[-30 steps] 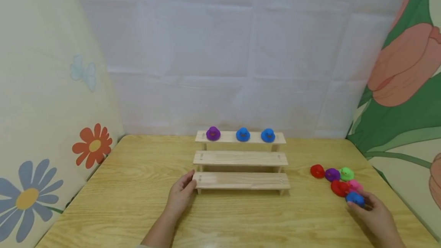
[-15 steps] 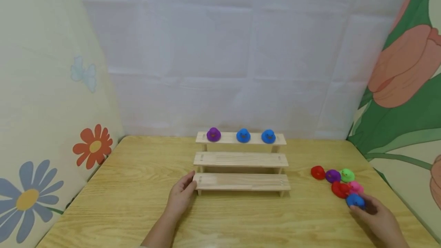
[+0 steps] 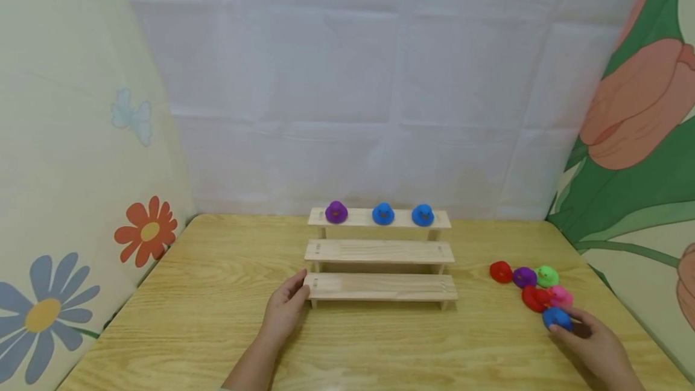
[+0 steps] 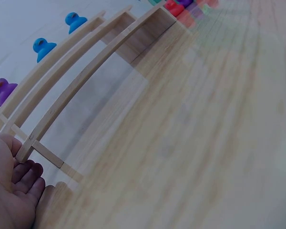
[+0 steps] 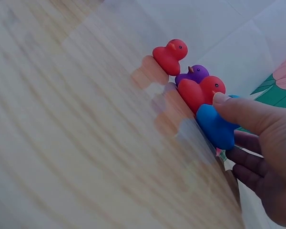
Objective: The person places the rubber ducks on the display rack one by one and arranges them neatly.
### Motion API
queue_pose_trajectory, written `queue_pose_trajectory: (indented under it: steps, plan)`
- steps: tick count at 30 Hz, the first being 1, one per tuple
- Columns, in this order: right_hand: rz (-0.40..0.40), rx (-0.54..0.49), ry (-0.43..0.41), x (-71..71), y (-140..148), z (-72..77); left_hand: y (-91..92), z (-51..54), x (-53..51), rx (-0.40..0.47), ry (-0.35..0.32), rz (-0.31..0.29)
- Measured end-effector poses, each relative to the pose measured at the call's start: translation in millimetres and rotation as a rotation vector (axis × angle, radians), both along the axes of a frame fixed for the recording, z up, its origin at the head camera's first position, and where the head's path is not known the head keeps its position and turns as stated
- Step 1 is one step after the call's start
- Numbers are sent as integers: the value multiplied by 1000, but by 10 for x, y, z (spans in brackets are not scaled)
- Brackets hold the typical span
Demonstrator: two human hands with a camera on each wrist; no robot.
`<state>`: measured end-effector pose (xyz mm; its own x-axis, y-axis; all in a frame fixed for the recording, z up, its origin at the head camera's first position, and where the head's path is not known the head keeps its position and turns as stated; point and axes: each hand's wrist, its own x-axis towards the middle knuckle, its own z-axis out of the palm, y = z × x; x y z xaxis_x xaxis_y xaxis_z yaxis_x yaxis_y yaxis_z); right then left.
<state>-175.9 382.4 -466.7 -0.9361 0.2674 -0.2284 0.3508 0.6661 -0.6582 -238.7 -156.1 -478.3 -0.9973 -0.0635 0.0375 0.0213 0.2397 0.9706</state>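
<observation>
A three-tier wooden stand [image 3: 380, 287] is on the table; its top tier carries a purple rubber duck [image 3: 336, 212] and two blue ones, a middle duck [image 3: 383, 214] and a right-hand duck [image 3: 423, 215]. My left hand [image 3: 285, 308] holds the left end of the lowest tier, thumb and fingers around the board's end in the left wrist view. At the right, my right hand [image 3: 597, 343] holds another blue rubber duck [image 5: 214, 126] between thumb and fingers. That duck is low at the table, close against a red duck [image 5: 200, 93]; its head is partly behind my thumb.
Beside the held duck are a pink duck [image 3: 560, 296], a green duck [image 3: 547, 276], a purple duck [image 3: 525, 277] and a second red duck [image 3: 501, 272]. A white cloth [image 3: 353, 77] hangs behind the table [image 3: 217, 294], with flower-patterned panels on both sides.
The blue duck at my right hand has shifted slightly left, and my right hand has adjusted around it. My left hand stays at the stand's end.
</observation>
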Motion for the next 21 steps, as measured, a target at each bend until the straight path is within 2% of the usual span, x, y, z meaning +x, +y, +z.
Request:
queue_pose_trajectory:
  steps: [9,16,21]
  plan:
    - [-50,-13,45,20,-10,11,1,1,3,2,1,-4]
    - [-162,-133,85,20,-64,56,5,-1,1,12,-5,-1]
    - [-182,-156,124,12,-100,85,11,2,-6,0,-2,6]
